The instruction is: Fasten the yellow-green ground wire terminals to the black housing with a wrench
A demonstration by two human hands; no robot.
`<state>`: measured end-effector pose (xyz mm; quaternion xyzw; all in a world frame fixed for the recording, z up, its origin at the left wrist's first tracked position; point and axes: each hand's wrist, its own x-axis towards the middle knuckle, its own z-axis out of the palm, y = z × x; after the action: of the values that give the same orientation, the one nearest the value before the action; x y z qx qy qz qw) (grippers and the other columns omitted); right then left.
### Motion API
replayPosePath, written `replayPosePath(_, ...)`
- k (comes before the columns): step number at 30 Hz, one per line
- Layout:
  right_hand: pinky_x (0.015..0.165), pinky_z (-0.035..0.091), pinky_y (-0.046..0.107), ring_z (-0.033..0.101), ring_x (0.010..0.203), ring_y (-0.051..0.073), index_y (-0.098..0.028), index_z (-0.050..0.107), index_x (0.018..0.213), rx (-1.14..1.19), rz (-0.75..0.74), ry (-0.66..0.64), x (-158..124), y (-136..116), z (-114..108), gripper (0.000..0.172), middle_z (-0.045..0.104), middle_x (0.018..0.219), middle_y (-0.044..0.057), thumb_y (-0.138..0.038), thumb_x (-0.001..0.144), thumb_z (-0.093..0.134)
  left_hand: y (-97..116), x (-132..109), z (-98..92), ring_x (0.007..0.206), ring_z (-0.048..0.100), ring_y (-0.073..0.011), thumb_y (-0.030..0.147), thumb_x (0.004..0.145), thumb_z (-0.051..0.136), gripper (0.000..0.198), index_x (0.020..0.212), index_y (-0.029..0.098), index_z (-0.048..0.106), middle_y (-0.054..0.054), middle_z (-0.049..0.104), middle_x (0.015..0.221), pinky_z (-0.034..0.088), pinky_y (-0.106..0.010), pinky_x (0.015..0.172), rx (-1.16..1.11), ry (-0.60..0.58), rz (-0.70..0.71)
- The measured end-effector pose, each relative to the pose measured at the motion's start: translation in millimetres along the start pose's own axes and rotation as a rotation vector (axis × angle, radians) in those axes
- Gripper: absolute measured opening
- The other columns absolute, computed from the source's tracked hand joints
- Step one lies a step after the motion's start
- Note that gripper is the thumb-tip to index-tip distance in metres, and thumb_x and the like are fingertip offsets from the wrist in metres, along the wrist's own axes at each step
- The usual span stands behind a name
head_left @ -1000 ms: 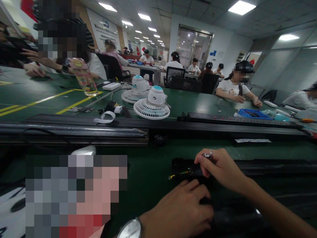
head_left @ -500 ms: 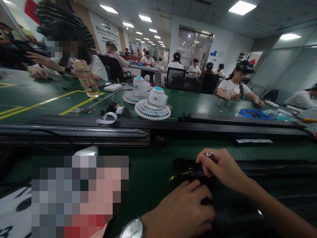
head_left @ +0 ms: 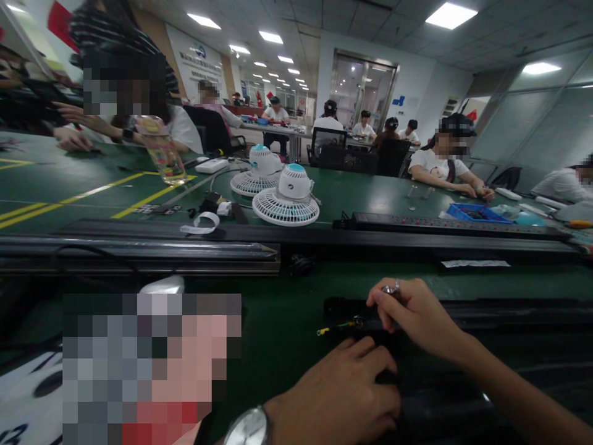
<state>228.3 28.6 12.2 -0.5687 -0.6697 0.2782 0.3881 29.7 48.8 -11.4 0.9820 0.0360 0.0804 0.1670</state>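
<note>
Where the yellow lines (head_left: 69, 198) cross the green bench (head_left: 278, 337), far left: a co-worker's hand (head_left: 74, 141) rests on the top, well apart from the person's own hands.
Clear bottle (head_left: 161, 154): pink print on it; it stands on the far side of the bench, just right of that co-worker.
White strap (head_left: 201, 222): looped, lying close to the black rail beside some small dark parts.
Fans: two small white fans lie face down next to each other, the nearer fan (head_left: 286, 196) in front and right of the farther fan (head_left: 260, 170).
Black rail (head_left: 139, 247): runs across the bench between the fans and the person's hands.
Watch (head_left: 248, 428): on the left wrist, at the bottom edge of the view.
Left hand (head_left: 343, 395): palm down, fingers loosely spread and a little bent. The tips rest on the near part of the black housing and grip nothing.
Yellow-green wire (head_left: 336, 326): sticks out from the housing's left end with a small metal tip, lying on the bench between the two hands.
Black housing (head_left: 509, 312): long and low, lying along the bench before the person, from the wire out to the right edge.
Right hand (head_left: 417, 312): on the housing's left end, fingers drawn narrow. Thumb and forefinger are closed on its upper edge just right of the wire, and a ring (head_left: 391, 288) shows on one finger.
Power strip (head_left: 454, 224): long and black with a row of red switches, beyond the rail.
White label (head_left: 475, 264): flat on the rail's right part.
Blue tray (head_left: 472, 213): near a seated person in a white shirt (head_left: 435, 165) on the far side.
</note>
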Motion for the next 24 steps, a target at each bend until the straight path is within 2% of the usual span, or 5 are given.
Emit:
replayPosePath(8,0.053,0.045,0.023,0.059,0.050,0.013,-0.019,0.067,0.084,-0.019,-0.005,-0.001,-0.1,0.5,-0.1,0.024,0.057,0.053,-0.005,-0.025,0.099,0.050,-0.9,-0.8,-4.2,0.109,0.058,-0.0244,0.030,0.092,0.070,0.009,0.097,0.023,0.068,-0.003,0.062,0.120,0.050,-0.041,0.092,0.006,0.025,0.017)
replayPosePath(16,0.056,0.045,0.025,0.059,0.051,0.013,-0.019,0.066,0.082,-0.035,-0.017,0.023,-0.2,-1.8,-1.8,0.028,0.059,0.052,-0.005,-0.029,0.101,0.049,-1.6,-0.7,-2.0,0.107,0.059,-0.0235,0.029,0.090,0.072,0.008,0.095,0.023,0.069,-0.003,0.064,0.117,0.049,-0.039,0.091,-0.013,0.053,0.030)
replayPosePath(24,0.057,0.045,0.025,0.059,0.051,0.014,-0.019,0.067,0.082,-0.066,-0.031,0.006,-0.5,-2.7,-1.4,0.028,0.061,0.052,-0.005,-0.029,0.101,0.048,-0.2,-0.8,-0.6,0.109,0.058,-0.0240,0.032,0.093,0.068,0.009,0.098,0.024,0.067,-0.002,0.062,0.119,0.050,-0.042,0.092,-0.002,0.022,0.005)
